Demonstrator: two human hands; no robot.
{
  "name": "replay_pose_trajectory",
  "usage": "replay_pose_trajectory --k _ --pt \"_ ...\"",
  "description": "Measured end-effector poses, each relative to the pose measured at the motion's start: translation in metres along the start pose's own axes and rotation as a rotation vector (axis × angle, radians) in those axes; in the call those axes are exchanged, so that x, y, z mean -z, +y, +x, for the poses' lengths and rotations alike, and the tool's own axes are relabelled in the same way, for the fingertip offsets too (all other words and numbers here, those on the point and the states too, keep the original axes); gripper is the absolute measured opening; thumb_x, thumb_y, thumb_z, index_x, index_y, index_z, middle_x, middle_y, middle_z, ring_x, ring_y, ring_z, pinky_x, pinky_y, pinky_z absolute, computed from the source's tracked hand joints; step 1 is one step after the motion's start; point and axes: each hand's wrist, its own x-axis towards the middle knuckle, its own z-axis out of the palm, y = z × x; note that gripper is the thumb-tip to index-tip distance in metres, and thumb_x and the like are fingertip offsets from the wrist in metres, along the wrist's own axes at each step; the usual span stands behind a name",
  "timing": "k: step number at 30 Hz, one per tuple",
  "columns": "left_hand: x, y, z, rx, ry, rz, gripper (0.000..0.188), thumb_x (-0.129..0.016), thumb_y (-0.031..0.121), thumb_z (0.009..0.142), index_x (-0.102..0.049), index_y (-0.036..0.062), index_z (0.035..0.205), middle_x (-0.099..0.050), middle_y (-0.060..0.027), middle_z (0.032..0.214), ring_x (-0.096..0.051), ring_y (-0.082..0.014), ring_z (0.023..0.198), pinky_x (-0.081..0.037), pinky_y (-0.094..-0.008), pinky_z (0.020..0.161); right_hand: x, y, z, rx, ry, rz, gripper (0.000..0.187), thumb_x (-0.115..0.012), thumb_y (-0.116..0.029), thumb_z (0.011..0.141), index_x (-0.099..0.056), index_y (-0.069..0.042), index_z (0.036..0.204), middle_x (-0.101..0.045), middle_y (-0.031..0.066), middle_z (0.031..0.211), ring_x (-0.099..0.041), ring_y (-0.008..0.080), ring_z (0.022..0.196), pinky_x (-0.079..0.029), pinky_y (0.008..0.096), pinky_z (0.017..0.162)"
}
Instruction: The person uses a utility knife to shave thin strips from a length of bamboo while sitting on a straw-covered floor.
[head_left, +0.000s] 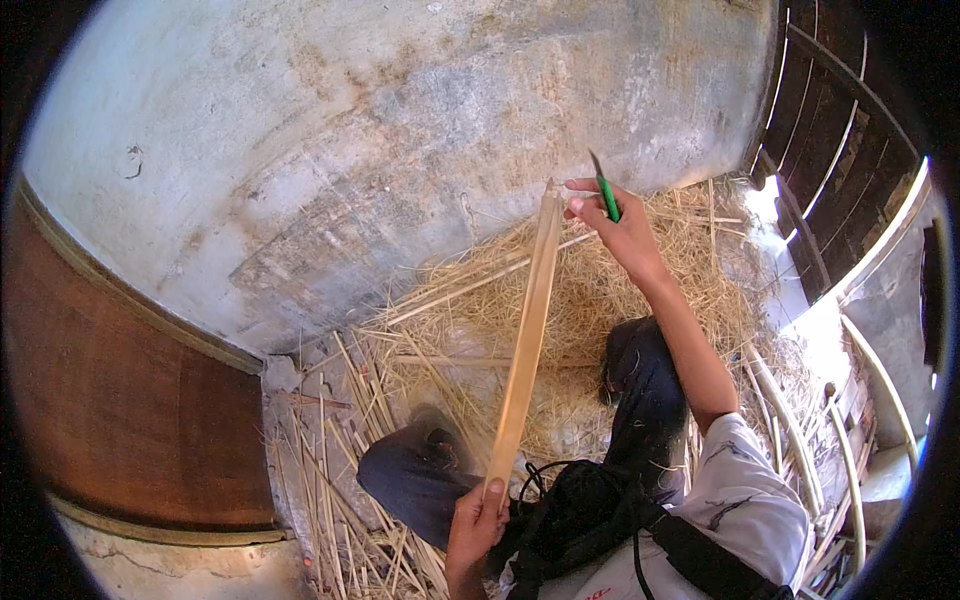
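Observation:
My left hand (474, 524) grips the near end of a long flat pale bamboo strip (528, 330), thumb pressed on top. The strip runs upward and away from me. At its far end, my right hand (612, 222) touches the strip's tip while holding a green-handled knife (604, 190), blade pointing up. My knees in dark trousers (640, 400) lie under the strip.
A heap of fine straw-like shavings (690, 270) and loose bamboo strips (330, 450) cover the floor. A stained plaster wall (350, 130) rises ahead, a brown wooden panel (110, 400) stands left. Bent cane rods (850, 440) and a dark slatted frame (840, 130) sit on the right.

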Motion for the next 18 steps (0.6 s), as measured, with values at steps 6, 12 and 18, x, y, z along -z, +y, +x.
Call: replay_pose_trajectory --k 6,12,18 --pt "0.001 -0.002 -0.002 -0.018 -0.015 0.009 0.044 -0.056 0.042 0.116 -0.060 0.0056 0.091 -0.049 0.0040 0.066 -0.042 -0.0047 0.052 -0.034 -0.0256 0.046 0.006 0.010 0.012 0.005 0.019 -0.027 0.033 -0.079 -0.028 0.100 -0.078 -0.001 0.120 -0.081 0.0078 0.095 -0.074 0.0155 0.095 -0.054 0.0363 0.098" --pt "0.004 0.000 -0.002 -0.049 0.015 0.105 0.042 -0.056 0.038 0.116 -0.063 0.0038 0.092 -0.052 0.0035 0.066 -0.045 -0.0048 0.054 -0.037 -0.0256 0.049 0.015 0.013 0.018 -0.023 -0.013 0.014 0.031 -0.077 -0.028 0.101 -0.079 0.000 0.115 -0.081 0.0070 0.096 -0.074 0.0149 0.093 -0.055 0.0335 0.095" --pt "0.008 -0.006 -0.001 -0.114 0.012 0.121 0.043 -0.057 0.037 0.116 -0.064 0.0025 0.092 -0.055 0.0026 0.067 -0.048 -0.0051 0.055 -0.039 -0.0263 0.051 0.014 -0.014 0.016 -0.165 0.047 0.061 0.037 -0.078 -0.033 0.099 -0.079 -0.002 0.119 -0.081 0.0059 0.099 -0.073 0.0164 0.096 -0.052 0.0352 0.099"
